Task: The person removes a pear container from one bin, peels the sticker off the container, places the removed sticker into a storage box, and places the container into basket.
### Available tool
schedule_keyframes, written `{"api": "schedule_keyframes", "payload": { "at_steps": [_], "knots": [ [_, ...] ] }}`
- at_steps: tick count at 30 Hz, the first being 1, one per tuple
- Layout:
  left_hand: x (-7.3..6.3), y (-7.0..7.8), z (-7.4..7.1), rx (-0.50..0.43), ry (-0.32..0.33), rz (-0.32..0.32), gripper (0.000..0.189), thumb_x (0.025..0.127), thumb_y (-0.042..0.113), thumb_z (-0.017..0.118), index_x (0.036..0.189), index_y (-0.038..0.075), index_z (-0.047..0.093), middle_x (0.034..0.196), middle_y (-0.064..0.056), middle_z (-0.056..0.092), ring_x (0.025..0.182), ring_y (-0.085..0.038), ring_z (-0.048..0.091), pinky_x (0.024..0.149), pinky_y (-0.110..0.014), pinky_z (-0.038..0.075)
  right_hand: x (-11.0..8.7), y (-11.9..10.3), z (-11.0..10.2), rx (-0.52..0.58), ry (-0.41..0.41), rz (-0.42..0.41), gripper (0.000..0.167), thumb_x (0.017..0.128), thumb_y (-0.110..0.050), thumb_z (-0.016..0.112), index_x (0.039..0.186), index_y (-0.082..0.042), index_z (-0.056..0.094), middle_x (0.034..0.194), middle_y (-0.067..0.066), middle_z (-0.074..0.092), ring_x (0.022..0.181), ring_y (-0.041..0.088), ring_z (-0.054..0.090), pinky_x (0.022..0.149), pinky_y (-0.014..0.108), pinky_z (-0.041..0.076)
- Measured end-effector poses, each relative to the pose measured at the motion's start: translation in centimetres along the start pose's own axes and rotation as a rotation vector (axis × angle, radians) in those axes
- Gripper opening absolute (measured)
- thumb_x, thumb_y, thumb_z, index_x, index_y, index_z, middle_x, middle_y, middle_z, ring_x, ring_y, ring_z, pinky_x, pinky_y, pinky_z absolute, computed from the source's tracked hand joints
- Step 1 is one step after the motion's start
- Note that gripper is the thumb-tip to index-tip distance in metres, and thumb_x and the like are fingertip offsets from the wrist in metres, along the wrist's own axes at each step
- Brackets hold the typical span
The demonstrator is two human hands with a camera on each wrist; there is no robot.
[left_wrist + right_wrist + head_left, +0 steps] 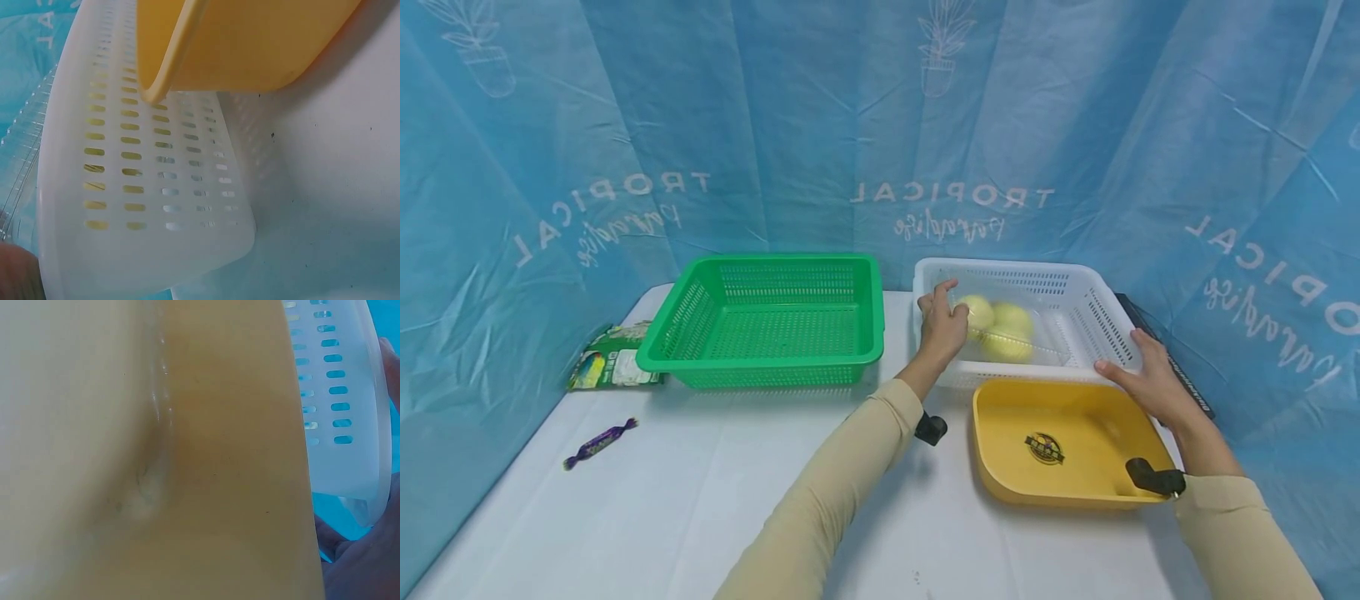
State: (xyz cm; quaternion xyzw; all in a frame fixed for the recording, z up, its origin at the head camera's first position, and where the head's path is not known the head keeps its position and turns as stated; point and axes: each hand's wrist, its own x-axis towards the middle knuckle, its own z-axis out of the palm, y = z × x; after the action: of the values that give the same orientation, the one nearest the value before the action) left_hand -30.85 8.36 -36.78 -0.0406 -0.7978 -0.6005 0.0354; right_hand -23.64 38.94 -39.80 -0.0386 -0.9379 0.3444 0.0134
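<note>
My left hand [942, 323] reaches over the left side of a white perforated basket [1116, 329], fingers bent, beside a clear plastic container [1047, 321]. Several pale yellow-green round things [1009, 327] show through that plastic. In the left wrist view the container's ribbed edge [22, 156] stands above the basket rim, and part of the hand [17, 275] appears at the rim. I cannot tell whether the left fingers pinch the container. My right hand [1150, 379] grips the basket's right front corner, its thumb along the front rim.
A yellow tub [1075, 417] sits in front of the white basket. To the left stands a green basket [760, 367], with a green packet [617, 358] and a purple wrapped candy [598, 443] beyond it. A dark flat box [1187, 387] lies behind the right hand. Blue curtains surround the table.
</note>
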Motion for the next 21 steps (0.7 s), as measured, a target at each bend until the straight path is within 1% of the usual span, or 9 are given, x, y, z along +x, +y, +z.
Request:
{"api": "schedule_keyframes", "payload": {
  "at_steps": [7, 12, 14, 16, 18, 21],
  "knots": [
    [0.31, -0.08, -0.06, 0.037, -0.047, 0.001, 0.048, 0.095, 0.020, 0.042, 0.142, 0.026, 0.035, 0.142, -0.014, 0.026, 0.071, -0.017, 0.040, 0.061, -0.029, 0.034, -0.01, 0.09, -0.05, -0.004, 0.002, -0.014, 0.103, 0.087, -0.053, 0.057, 0.151, -0.005, -0.008, 0.154, 0.028, -0.014, 0.124, 0.054, 0.024, 0.097, 0.074, 0.025],
    [0.37, -0.13, -0.20, 0.058, -0.084, -0.003, 0.050, 0.095, 0.021, 0.044, 0.143, 0.025, 0.033, 0.143, -0.015, 0.024, 0.067, -0.016, 0.036, 0.059, -0.029, 0.033, 0.02, 0.11, -0.08, -0.005, -0.001, -0.028, 0.102, 0.088, -0.051, 0.058, 0.151, -0.003, -0.007, 0.154, 0.028, -0.014, 0.124, 0.054, 0.024, 0.097, 0.074, 0.025],
    [0.34, -0.13, -0.23, 0.067, -0.088, -0.007, 0.051, 0.094, 0.021, 0.045, 0.143, 0.026, 0.033, 0.143, -0.015, 0.025, 0.070, -0.017, 0.038, 0.061, -0.029, 0.035, 0.00, 0.05, -0.09, -0.001, -0.003, -0.028, 0.101, 0.088, -0.051, 0.058, 0.151, -0.003, -0.007, 0.154, 0.028, -0.014, 0.124, 0.054, 0.024, 0.097, 0.074, 0.025],
    [0.29, -0.11, -0.24, 0.076, -0.089, -0.014, 0.051, 0.094, 0.021, 0.048, 0.143, 0.026, 0.033, 0.144, -0.016, 0.025, 0.079, -0.019, 0.043, 0.067, -0.030, 0.039, -0.05, -0.04, -0.11, 0.003, -0.007, -0.028, 0.102, 0.088, -0.051, 0.057, 0.150, -0.003, -0.007, 0.154, 0.028, -0.014, 0.124, 0.054, 0.024, 0.097, 0.074, 0.024],
    [0.19, -0.06, -0.23, 0.079, -0.097, -0.022, 0.053, 0.093, 0.021, 0.050, 0.143, 0.025, 0.032, 0.145, -0.016, 0.025, 0.094, -0.022, 0.048, 0.078, -0.033, 0.043, -0.11, -0.13, -0.14, 0.005, -0.007, -0.028, 0.101, 0.089, -0.051, 0.057, 0.150, -0.003, -0.007, 0.154, 0.028, -0.014, 0.124, 0.054, 0.024, 0.097, 0.075, 0.024],
    [-0.01, -0.01, -0.16, 0.098, -0.118, -0.039, 0.057, 0.092, 0.021, 0.054, 0.144, 0.025, 0.031, 0.148, -0.017, 0.024, 0.115, -0.027, 0.048, 0.092, -0.039, 0.045, -0.17, -0.14, -0.19, 0.003, -0.005, -0.028, 0.101, 0.089, -0.050, 0.057, 0.151, -0.003, -0.007, 0.154, 0.028, -0.014, 0.125, 0.055, 0.023, 0.097, 0.075, 0.023]
  ]
}}
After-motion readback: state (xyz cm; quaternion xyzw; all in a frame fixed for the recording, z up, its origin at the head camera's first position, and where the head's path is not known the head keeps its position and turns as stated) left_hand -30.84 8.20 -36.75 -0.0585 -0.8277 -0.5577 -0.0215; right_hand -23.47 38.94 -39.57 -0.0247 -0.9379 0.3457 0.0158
